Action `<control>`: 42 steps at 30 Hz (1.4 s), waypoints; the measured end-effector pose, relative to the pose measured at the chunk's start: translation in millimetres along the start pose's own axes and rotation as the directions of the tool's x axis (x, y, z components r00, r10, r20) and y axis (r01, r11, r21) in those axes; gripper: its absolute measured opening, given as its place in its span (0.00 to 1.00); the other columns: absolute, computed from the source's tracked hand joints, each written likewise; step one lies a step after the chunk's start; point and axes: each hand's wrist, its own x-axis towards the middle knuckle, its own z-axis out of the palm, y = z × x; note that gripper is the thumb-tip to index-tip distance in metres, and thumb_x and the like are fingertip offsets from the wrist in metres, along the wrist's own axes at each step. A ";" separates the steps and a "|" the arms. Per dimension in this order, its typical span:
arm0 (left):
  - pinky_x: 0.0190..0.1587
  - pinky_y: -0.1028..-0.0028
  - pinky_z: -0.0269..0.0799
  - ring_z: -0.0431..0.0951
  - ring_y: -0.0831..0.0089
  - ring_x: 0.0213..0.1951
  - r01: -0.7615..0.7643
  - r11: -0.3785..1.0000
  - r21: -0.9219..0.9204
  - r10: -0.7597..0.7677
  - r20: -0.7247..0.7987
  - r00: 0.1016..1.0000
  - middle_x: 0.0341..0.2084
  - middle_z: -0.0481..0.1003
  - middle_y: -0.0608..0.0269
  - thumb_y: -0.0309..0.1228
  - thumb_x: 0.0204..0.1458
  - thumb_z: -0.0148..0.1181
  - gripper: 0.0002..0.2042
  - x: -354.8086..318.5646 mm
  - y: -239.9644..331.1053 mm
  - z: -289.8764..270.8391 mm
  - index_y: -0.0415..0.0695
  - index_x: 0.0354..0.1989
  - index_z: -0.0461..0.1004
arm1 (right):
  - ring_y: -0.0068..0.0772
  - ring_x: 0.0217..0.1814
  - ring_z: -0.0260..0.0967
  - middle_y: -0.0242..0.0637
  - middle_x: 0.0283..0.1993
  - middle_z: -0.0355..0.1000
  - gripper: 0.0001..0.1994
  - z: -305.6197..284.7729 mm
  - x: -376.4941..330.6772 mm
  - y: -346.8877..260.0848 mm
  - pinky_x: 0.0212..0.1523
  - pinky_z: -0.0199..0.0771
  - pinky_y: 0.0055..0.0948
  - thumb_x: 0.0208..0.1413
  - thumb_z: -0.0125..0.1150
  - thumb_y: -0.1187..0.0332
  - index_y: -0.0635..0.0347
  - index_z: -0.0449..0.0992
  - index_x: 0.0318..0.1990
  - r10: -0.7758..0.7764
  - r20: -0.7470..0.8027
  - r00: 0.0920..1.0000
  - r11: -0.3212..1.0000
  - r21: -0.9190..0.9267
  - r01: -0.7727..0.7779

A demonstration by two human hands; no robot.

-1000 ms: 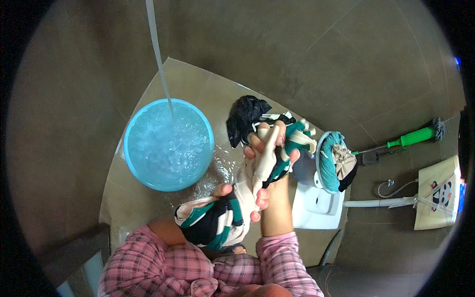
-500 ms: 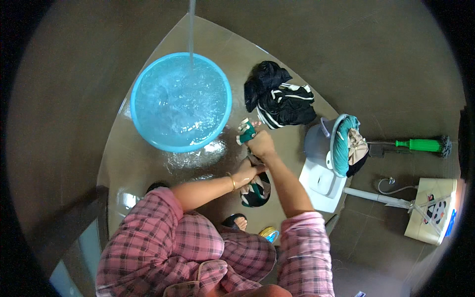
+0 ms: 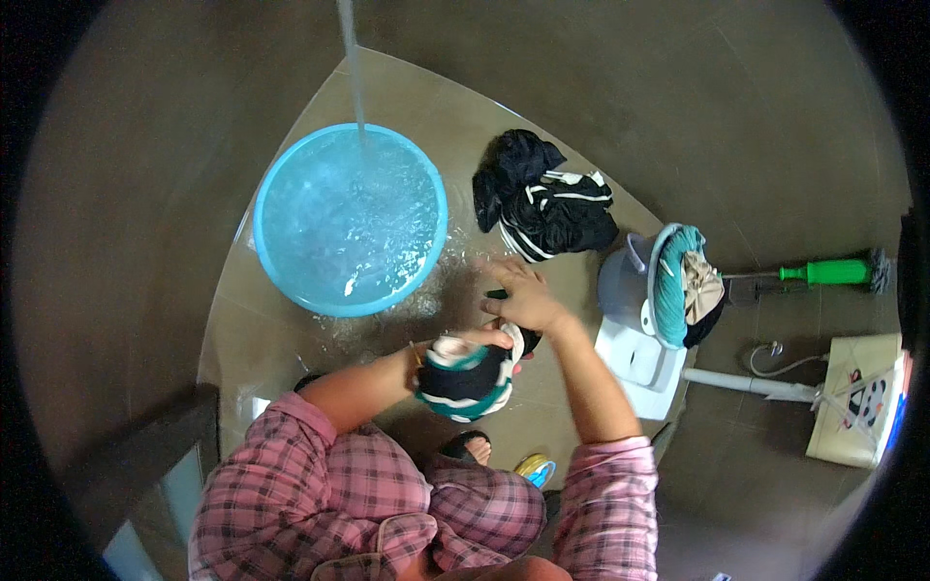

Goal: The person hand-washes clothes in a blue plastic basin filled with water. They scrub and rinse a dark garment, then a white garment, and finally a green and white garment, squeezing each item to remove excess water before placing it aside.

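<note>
A bunched wet garment (image 3: 463, 385) in black, green and white hangs over the floor in front of my knees. Its upper folds are gripped by my left hand (image 3: 489, 337), whose fingers are partly hidden by the cloth. Just above, my right hand (image 3: 528, 298) has its thumb and fingers around a small dark green bit of the cloth; the fingertips are blurred. Left of both hands stands a round blue tub (image 3: 438, 257) of rippling water. A stream of water (image 3: 354, 82) pours into it from above.
Black clothes with white stripes (image 3: 557, 213) lie on the wet tiles, far right. A grey bucket (image 3: 620, 290) of clothes stands by the white squat toilet (image 3: 635, 373). Beyond are a green-handled brush (image 3: 823, 272) and a cream cistern (image 3: 852, 402). A yellow-and-blue round item (image 3: 535, 470) sits near my foot.
The twisted garment between my hands now hangs as a wider bunch below my left hand. My right hand has come down toward me, and the left has risen slightly.
</note>
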 end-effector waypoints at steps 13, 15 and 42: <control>0.38 0.62 0.71 0.68 0.60 0.42 0.313 0.719 -0.621 0.330 0.701 0.632 0.53 0.55 0.50 0.31 0.46 0.62 0.35 -8.7 36.4 94.2 0.52 0.63 0.51 | 0.63 0.71 0.35 0.42 0.72 0.39 0.39 -15.6 -20.8 -27.7 0.61 0.35 0.74 0.45 0.52 0.32 0.38 0.58 0.63 -0.465 -0.825 0.321 -0.780 0.553 0.292; 0.38 0.62 0.70 0.67 0.61 0.42 0.284 0.745 -0.603 0.286 0.674 0.681 0.53 0.55 0.50 0.31 0.46 0.62 0.33 -13.6 36.9 90.7 0.57 0.62 0.54 | 0.56 0.72 0.38 0.39 0.68 0.48 0.35 -7.7 -17.7 -29.3 0.62 0.40 0.72 0.44 0.58 0.35 0.40 0.62 0.58 -0.387 -0.812 0.436 -0.820 0.520 0.240; 0.41 0.71 0.69 0.71 0.75 0.42 -0.126 0.851 0.511 0.392 -0.457 0.798 0.42 0.73 0.61 0.35 0.46 0.65 0.21 36.5 -85.7 -47.3 0.37 0.46 0.69 | 0.48 0.41 0.74 0.48 0.36 0.76 0.15 94.3 15.3 7.8 0.44 0.73 0.40 0.41 0.65 0.60 0.60 0.79 0.35 0.491 -0.066 0.869 0.866 0.139 -0.479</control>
